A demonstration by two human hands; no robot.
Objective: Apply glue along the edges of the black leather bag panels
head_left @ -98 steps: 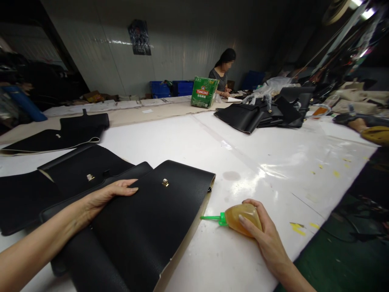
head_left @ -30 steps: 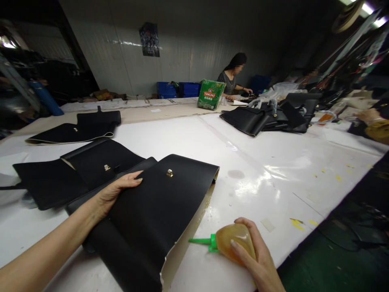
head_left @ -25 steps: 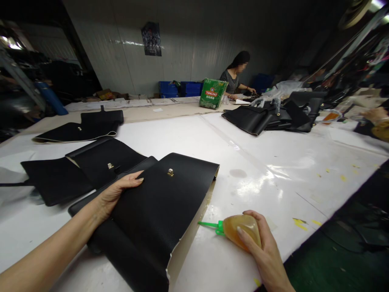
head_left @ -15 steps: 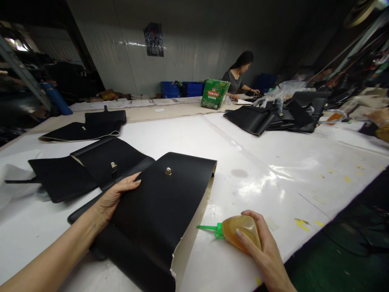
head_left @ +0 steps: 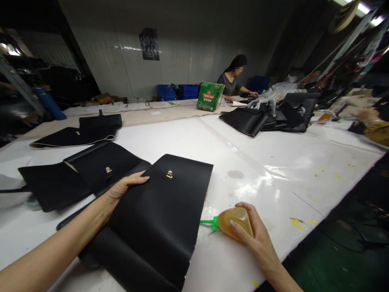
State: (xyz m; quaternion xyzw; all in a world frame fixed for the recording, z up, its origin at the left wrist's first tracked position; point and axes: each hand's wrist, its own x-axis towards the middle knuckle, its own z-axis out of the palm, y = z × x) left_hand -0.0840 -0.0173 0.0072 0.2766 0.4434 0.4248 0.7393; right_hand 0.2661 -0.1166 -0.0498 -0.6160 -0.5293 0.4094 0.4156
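Note:
A black leather bag [head_left: 158,211] with a small gold clasp lies before me, its front panel lifted and bowed. My left hand [head_left: 129,184] grips the panel's left side, thumb on top and fingers out of sight beneath. Wrapped in my right hand [head_left: 253,229] is a squeeze glue bottle [head_left: 232,221] of amber liquid. Its green nozzle points left at the panel's right edge; the tip is at or just behind that edge, and I cannot tell if it touches.
More black bags [head_left: 103,166] lie unfolded at left, with a pile of them [head_left: 273,115] at the far right. A green Tsingtao carton [head_left: 209,96] stands at the back of the white table [head_left: 176,129]. One co-worker [head_left: 234,79] sits behind; another's sleeve [head_left: 377,132] shows at right.
The panel's right edge has come down and turned, so its pale underside no longer shows. The bottle stays close to that edge, its nozzle tip now partly hidden. The view has shifted slightly.

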